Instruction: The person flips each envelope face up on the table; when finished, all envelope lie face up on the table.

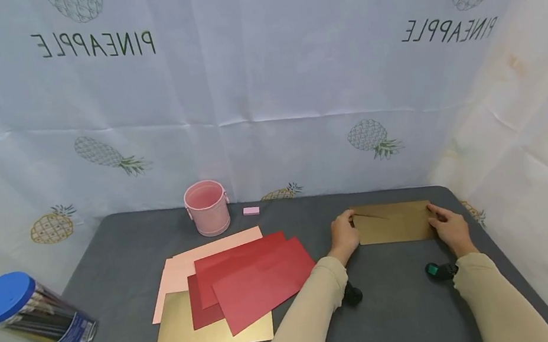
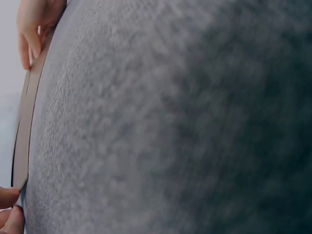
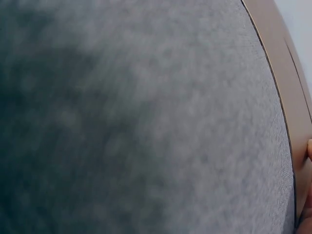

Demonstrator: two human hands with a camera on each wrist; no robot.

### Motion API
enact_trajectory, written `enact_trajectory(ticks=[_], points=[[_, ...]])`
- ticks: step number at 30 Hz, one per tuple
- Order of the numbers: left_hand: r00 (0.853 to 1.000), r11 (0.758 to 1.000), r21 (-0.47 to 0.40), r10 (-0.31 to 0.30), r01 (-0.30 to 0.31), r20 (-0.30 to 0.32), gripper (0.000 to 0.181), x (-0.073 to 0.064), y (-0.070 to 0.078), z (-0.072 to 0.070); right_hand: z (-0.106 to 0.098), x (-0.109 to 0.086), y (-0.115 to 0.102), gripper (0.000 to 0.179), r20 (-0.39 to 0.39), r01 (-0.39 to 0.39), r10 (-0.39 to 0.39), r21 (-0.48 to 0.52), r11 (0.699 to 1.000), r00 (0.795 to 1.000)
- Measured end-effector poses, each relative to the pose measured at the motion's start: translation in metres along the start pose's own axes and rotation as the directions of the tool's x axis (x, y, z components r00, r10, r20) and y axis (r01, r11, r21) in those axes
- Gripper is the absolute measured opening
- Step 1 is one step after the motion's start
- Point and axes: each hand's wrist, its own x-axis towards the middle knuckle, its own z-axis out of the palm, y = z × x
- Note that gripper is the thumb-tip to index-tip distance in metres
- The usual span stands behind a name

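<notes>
A gold paper envelope [image 1: 395,224] with a slanted flap line lies on the right part of the grey table. My left hand [image 1: 345,237] pinches its left edge; thumb and fingertip meet at that corner in the left wrist view. At the opposite edge my right hand [image 1: 451,228] grips the envelope between thumb and fingers. The right wrist view shows only fingertips [image 3: 308,202] of that hand, beside the gold surface. To the left lie overlapping red envelopes [image 1: 265,286], pink ones [image 1: 173,282] and another gold one [image 1: 175,330].
A pink bucket [image 1: 210,214] stands at the table's back edge, with a small pink block [image 1: 251,211] beside it. At the left is a clear jar with a blue lid [image 1: 0,298], filled with pencil-like sticks. A pineapple-print curtain [image 1: 264,77] hangs behind the table [image 1: 384,321].
</notes>
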Motion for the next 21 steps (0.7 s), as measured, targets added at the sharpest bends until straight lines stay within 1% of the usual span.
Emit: enact_trajectory(ticks=[1, 3, 5, 7, 9, 11, 13, 15, 17, 19, 21], points=[[1.0, 0.999, 0.036, 0.01, -0.01, 0.004, 0.055, -0.001, 0.001, 0.0, 0.0, -0.001, -0.001, 0.045, 0.004, 0.007, -0.007, -0.014, 1.0, 1.0], [1.0, 0.997, 0.077, 0.01, -0.011, 0.018, 0.056, -0.002, 0.002, 0.0, -0.001, -0.002, -0.001, 0.046, 0.015, 0.016, -0.016, -0.035, 0.999, 1.0], [1.0, 0.997, 0.079, 0.003, -0.005, 0.03, 0.056, -0.002, 0.004, 0.0, -0.002, -0.001, -0.001, 0.047, 0.015, 0.019, -0.019, -0.034, 0.999, 1.0], [0.999, 0.999, 0.039, -0.007, 0.006, 0.042, 0.056, -0.002, 0.005, -0.001, -0.004, -0.001, -0.001, 0.049, 0.004, 0.004, -0.004, -0.004, 1.0, 1.0], [0.998, 1.0, -0.011, -0.024, 0.025, 0.057, 0.054, -0.003, 0.004, -0.002, -0.005, -0.003, 0.001, 0.053, -0.007, -0.028, 0.028, 0.052, 0.998, 1.0], [0.997, 0.998, -0.047, -0.025, 0.028, 0.075, 0.051, -0.005, 0.003, -0.006, -0.005, -0.005, 0.002, 0.058, -0.014, -0.057, 0.059, 0.116, 0.992, 0.998], [0.996, 0.997, -0.074, -0.014, 0.021, 0.088, 0.047, -0.01, 0.001, -0.011, -0.005, -0.01, 0.003, 0.06, -0.014, -0.087, 0.091, 0.184, 0.979, 0.996], [0.995, 0.994, -0.108, 0.005, 0.006, 0.101, 0.045, -0.014, -0.002, -0.02, -0.004, -0.014, 0.0, 0.061, -0.023, -0.1, 0.109, 0.247, 0.964, 0.994], [0.993, 0.989, -0.15, 0.027, -0.01, 0.112, 0.043, -0.019, -0.004, -0.03, -0.004, -0.019, -0.006, 0.063, -0.037, -0.103, 0.121, 0.321, 0.941, 0.992], [0.992, 0.978, -0.21, 0.028, -0.001, 0.126, 0.041, -0.025, -0.006, -0.04, -0.006, -0.023, -0.014, 0.064, -0.042, -0.106, 0.132, 0.386, 0.916, 0.99], [0.989, 0.967, -0.254, 0.024, 0.013, 0.143, 0.04, -0.032, -0.006, -0.05, -0.006, -0.028, -0.023, 0.065, -0.048, -0.089, 0.123, 0.448, 0.89, 0.991]])
